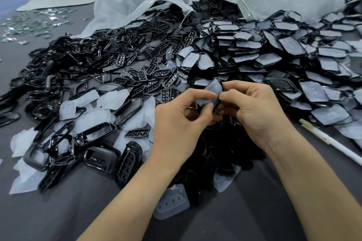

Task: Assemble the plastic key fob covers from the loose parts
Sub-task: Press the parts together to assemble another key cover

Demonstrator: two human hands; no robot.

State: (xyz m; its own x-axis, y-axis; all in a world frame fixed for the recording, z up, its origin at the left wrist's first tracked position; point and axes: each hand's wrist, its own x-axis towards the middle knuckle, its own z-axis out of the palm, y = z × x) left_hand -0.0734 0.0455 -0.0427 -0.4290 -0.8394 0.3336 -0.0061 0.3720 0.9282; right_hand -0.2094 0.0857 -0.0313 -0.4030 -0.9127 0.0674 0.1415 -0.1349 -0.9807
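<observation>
Both bare forearms reach forward, the left hand [181,115] and right hand [252,107] meeting thumb to thumb, fingers curled inward in a pinch.

Glossy black frames [94,135], translucent white pads [172,201], a white pen [333,143] and grey tablecloth [58,211].

The hands hide much of the key fob cover [210,94] they pinch. At ten o'clock, small shiny bits [33,25] blur together. At three o'clock, the assembled pile [293,55] runs off-frame.
</observation>
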